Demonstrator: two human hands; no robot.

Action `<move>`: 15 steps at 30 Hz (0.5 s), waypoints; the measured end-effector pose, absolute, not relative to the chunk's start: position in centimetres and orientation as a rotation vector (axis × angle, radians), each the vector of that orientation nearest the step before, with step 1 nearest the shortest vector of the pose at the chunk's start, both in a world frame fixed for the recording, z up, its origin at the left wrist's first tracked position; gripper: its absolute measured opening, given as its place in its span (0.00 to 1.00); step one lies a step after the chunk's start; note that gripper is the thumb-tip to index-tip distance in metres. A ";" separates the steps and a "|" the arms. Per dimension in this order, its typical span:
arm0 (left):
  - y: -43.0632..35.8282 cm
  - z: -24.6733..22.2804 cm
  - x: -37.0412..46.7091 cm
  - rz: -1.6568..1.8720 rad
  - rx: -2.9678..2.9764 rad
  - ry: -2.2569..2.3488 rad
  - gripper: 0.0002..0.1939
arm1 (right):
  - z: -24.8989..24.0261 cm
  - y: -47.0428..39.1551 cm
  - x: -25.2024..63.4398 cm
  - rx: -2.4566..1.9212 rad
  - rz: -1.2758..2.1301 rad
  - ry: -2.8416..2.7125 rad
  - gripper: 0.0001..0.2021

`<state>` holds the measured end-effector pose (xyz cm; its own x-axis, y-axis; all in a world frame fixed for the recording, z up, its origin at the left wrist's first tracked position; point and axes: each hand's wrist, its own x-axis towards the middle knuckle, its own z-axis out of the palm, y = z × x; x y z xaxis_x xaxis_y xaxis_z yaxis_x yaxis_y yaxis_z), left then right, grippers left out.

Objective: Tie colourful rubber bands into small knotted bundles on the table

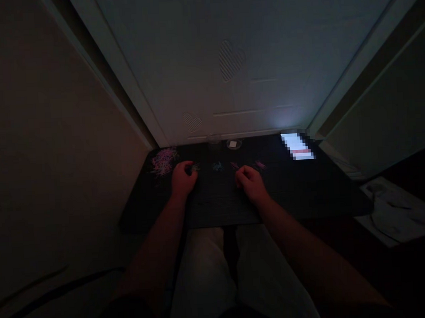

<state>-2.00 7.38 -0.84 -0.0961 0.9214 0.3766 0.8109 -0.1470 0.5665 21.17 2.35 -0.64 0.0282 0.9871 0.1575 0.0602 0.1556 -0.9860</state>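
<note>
On the dark table (215, 204), my left hand (184, 179) rests beside a small greenish pile of thin pieces (196, 167). Its thumb and index finger curve with a dark gap between them, and I see nothing held there. My right hand (249, 181) is closed, fingertips pinched together near a small pinkish pile (234, 165); whatever is in the pinch is too dark to make out. Between the hands lies a small bluish pile (217, 166). Another pinkish pile (260, 164) sits just beyond the right hand. A larger heap of pink, purple and pale thin pieces (163, 161) spreads at the far left.
At the table's back stand a clear cup (214, 141) and a small round dish (234, 144) with a white square inside. A lit, blurred-out screen (297, 146) glows at the back right. A white panel (201, 83) rises behind the table. Pale sheets (396, 211) lie lower right.
</note>
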 end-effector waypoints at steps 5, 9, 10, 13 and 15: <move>7.1 -0.9 -1.7 0.906 2.116 1.921 0.22 | -0.5 2.2 21.1 -1.163 1.037 -1.321 0.11; 7.2 -1.0 -1.6 0.947 2.024 1.848 0.21 | -0.5 2.2 21.0 -1.173 1.039 -1.327 0.10; 7.2 -0.9 -1.5 0.960 2.013 1.819 0.21 | -0.5 2.2 21.0 -1.173 1.040 -1.327 0.10; 7.2 -0.8 -1.4 0.975 1.986 1.784 0.19 | -0.6 2.3 21.0 -1.168 1.038 -1.324 0.10; 7.3 -0.8 -1.4 0.986 1.976 1.784 0.18 | -0.7 2.3 21.0 -1.160 1.036 -1.327 0.10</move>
<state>-1.38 7.31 -0.83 -0.0076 0.9584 0.2853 0.7511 -0.1829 0.6344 21.01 2.30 -0.71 0.0127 0.9871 0.1594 0.0854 0.1578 -0.9838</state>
